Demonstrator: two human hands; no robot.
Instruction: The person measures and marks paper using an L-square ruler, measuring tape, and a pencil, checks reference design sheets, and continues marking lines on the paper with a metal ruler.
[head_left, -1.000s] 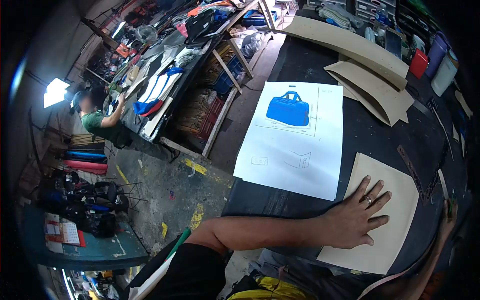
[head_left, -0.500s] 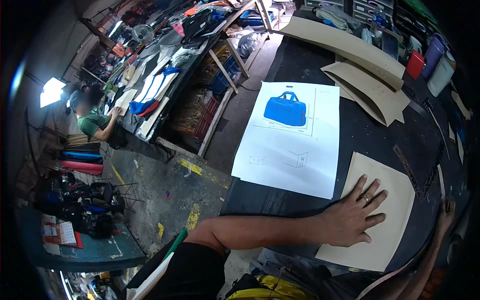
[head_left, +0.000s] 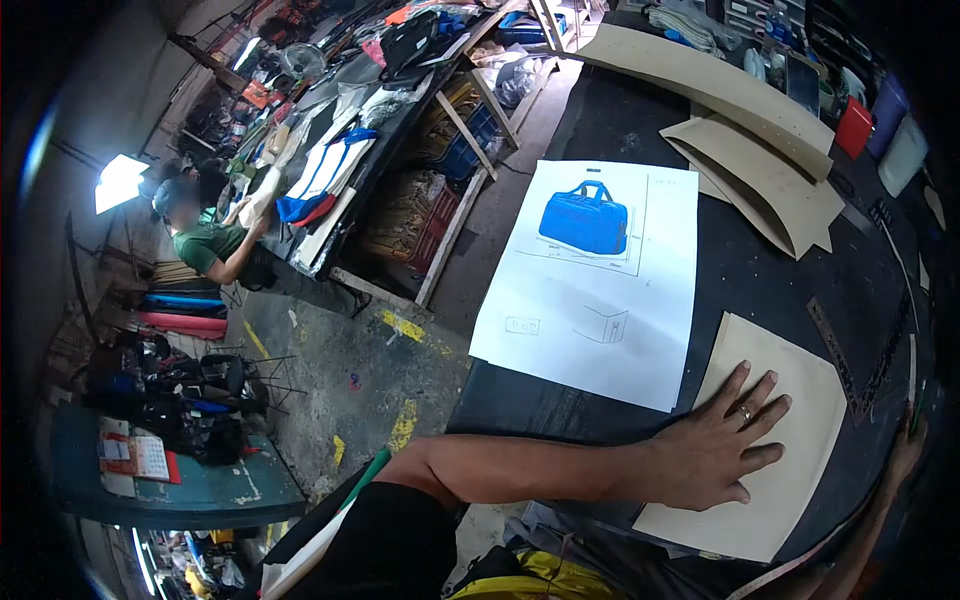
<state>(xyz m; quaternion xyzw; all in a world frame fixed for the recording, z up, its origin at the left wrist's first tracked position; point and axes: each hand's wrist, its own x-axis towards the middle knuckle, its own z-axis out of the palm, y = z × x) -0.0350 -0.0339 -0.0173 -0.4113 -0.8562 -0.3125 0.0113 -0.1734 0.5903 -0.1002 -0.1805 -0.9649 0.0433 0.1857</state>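
Note:
My left hand (head_left: 715,450) lies flat with fingers spread on a tan paper sheet (head_left: 800,400), a ring on one finger. Just up and left of it is a white paper (head_left: 590,290) bearing a picture of a blue bag and small pencil sketches. At the far right edge my right hand (head_left: 908,448) has its fingers closed round a thin green item (head_left: 918,408), perhaps a pen; the view there is dark and small. A measuring tape (head_left: 800,568) runs by the right forearm.
Curved tan paper pieces (head_left: 765,180) lie at the back of the black table (head_left: 540,400). A dark angled ruler (head_left: 835,350) is right of the sheet. A red object (head_left: 854,127) and bottles stand behind. Another person (head_left: 200,235) works at a cluttered table on the left.
The whole view has shifted slightly. My left hand stays flat on the tan sheet. The other person's hands have moved, now with a pale piece raised between them.

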